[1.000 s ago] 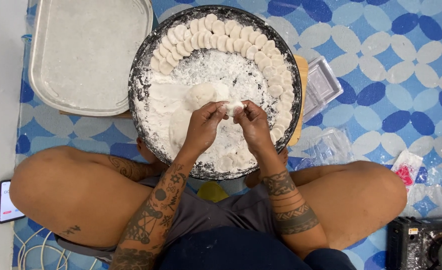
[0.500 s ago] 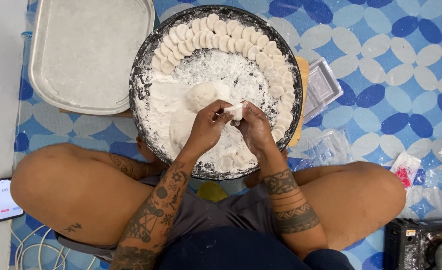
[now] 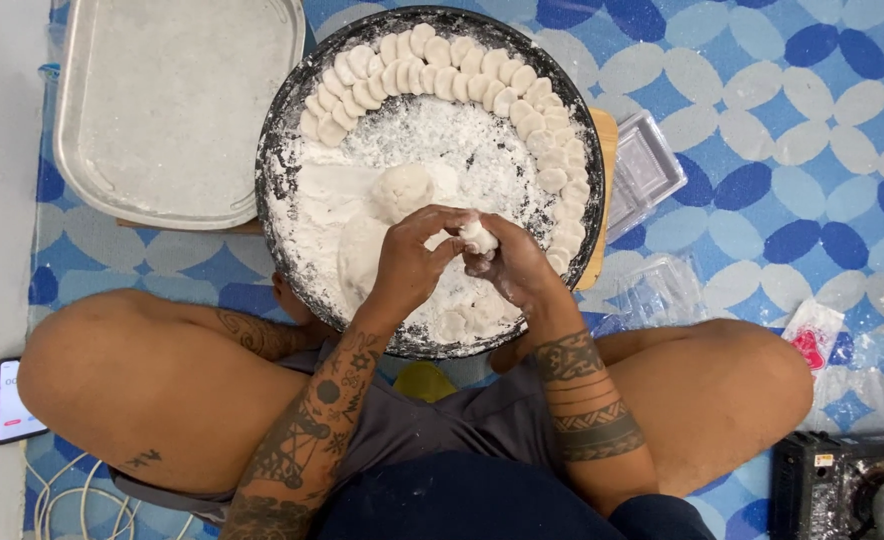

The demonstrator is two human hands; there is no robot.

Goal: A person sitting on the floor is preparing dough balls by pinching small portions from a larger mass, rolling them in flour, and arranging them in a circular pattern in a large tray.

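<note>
Dough piece (image 3: 478, 237), one, pinched between left hand (image 3: 408, 268), right hand (image 3: 514, 268).

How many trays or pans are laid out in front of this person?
2: a round dark pan of floury dough pieces under both hands, and a rectangular metal tray beside it, to its left. Others may lie outside the view.

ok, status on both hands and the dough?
Left hand and right hand both pinching one small dough piece over the floured round tray. Dough lump beside them. Nothing in the way.
</note>
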